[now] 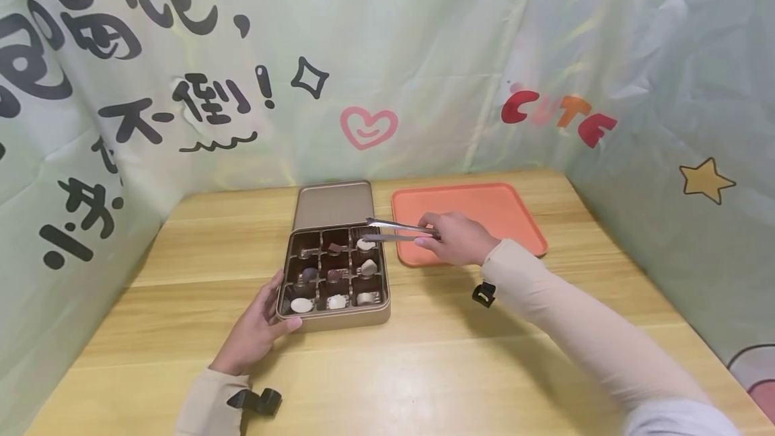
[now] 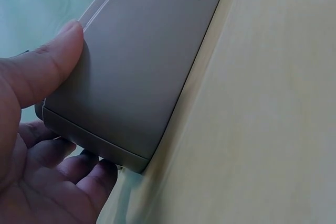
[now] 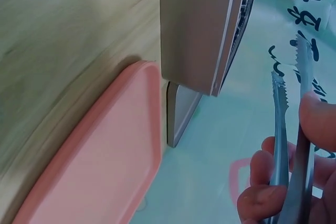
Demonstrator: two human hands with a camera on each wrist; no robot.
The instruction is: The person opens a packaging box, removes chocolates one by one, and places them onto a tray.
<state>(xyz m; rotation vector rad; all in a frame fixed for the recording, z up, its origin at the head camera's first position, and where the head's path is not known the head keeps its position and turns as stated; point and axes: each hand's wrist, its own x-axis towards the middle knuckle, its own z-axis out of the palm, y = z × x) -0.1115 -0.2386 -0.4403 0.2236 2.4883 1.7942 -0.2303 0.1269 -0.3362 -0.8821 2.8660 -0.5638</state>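
Observation:
A brown chocolate box (image 1: 348,319) stands on the table, its divided insert holding several white and dark chocolates. My left hand (image 1: 257,328) grips the box's near left corner, the thumb on its front and the fingers along its left side. In the left wrist view, those fingers (image 2: 100,177) bend around the box's end. My right hand (image 1: 460,237) holds metal tongs (image 1: 399,225) from the right. Their toothed tips are apart in the right wrist view, above the back right compartment, where a white chocolate (image 1: 366,245) sits. Nothing shows between the tips.
Behind the box lies its brown lid (image 1: 335,204). An orange tray (image 1: 484,202) lies to the right, partly under my right hand. The wooden table (image 1: 200,247) is bordered by a printed curtain (image 1: 424,73) at the back and sides.

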